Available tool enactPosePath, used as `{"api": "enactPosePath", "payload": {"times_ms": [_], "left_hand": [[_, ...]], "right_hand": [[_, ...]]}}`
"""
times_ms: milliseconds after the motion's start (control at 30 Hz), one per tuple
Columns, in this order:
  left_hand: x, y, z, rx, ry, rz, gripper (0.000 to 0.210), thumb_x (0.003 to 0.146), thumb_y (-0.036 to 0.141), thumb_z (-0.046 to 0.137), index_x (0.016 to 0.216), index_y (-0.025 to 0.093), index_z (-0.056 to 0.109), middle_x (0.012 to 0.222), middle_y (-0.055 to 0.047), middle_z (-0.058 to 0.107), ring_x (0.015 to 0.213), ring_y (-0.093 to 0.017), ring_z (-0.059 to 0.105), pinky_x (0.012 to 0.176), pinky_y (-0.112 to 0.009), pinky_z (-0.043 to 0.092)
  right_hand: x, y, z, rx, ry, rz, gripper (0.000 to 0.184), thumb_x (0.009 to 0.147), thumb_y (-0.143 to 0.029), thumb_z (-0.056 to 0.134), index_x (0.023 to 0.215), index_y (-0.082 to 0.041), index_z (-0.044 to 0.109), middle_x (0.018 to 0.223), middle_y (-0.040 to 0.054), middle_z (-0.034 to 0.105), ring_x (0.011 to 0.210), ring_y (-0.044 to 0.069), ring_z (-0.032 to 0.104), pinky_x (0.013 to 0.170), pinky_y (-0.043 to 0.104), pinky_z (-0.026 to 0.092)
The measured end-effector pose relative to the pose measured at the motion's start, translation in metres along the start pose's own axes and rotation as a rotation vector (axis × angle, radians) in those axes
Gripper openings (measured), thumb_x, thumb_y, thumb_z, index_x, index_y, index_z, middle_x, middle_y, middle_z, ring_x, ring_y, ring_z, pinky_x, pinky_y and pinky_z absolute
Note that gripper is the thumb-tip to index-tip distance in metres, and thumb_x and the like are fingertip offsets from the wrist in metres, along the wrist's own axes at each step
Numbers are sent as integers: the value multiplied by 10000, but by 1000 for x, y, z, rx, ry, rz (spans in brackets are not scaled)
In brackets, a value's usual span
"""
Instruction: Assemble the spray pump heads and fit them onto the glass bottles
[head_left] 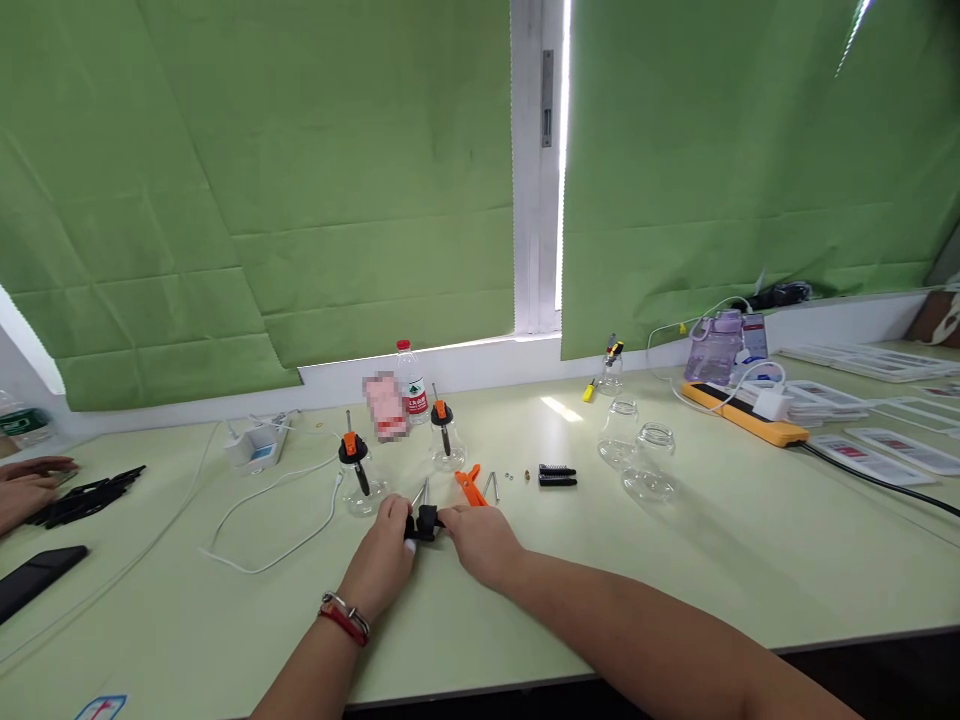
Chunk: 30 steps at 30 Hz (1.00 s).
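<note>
My left hand (385,552) and my right hand (480,543) are close together near the middle of the table. Between them is a small black plastic part (427,522), gripped from both sides by my fingers. Thin metal rods (424,492) show just beyond it; whether they are joined to it I cannot tell. To the right lie an orange plastic lever piece (471,487), two metal pins (491,487), tiny metal bits (509,477), a small brass-coloured piece (526,475) and two black toothed parts (557,476). A red band and a silver bracelet circle my left wrist.
Two clear bottles with black and orange tops (352,447) (442,412) stand beyond my hands. Open clear jars (649,468) (618,440) are at right, before an orange power strip (742,413). White cables (259,570) cross the left side, near another person's hand (26,492) and a phone (41,580).
</note>
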<state>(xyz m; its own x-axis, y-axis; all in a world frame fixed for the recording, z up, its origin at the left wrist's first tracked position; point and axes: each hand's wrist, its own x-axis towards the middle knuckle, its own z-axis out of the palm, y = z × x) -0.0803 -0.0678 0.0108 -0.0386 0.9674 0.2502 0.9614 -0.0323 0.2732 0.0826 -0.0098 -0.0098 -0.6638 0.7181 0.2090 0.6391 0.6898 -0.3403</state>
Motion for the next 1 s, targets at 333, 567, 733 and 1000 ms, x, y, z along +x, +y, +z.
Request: {"api": "enactPosePath", "payload": {"times_ms": [333,567,733,1000], "left_hand": [[22,3,17,132,29,-115,276,776,24,331,942,151,510,1081,-160,507,1036,-295,518,736,-378,461],[34,11,-5,107,90,-18,619,638,45,549,1243,108,433,1349,-176,404,1299,-297,331,1064,-396,298],[82,33,-22,-3,231,43,749,756,281,581,1410,175,233,1462,-132,276,1362,-274,236,1105,-397,244],[154,38,7,-170,235,-55,634,764,274,583,1354,198,365,1318,-166,456,1204,-311,461,969,-409,378]], "right_hand": [[25,-5,1,-128,-45,-9,464,728,-19,433,1164,-144,528,1005,89,666,787,229,636,624,320,476],[4,8,-4,-177,-49,-70,767,668,-22,428,1415,-119,281,1449,150,333,963,256,613,703,362,514],[-10,34,-24,-277,0,-96,837,671,-49,445,1453,-185,180,1495,116,237,791,221,653,625,341,503],[-27,102,-61,58,325,246,480,857,-178,396,1335,-217,419,1470,56,317,888,175,627,786,316,481]]}}
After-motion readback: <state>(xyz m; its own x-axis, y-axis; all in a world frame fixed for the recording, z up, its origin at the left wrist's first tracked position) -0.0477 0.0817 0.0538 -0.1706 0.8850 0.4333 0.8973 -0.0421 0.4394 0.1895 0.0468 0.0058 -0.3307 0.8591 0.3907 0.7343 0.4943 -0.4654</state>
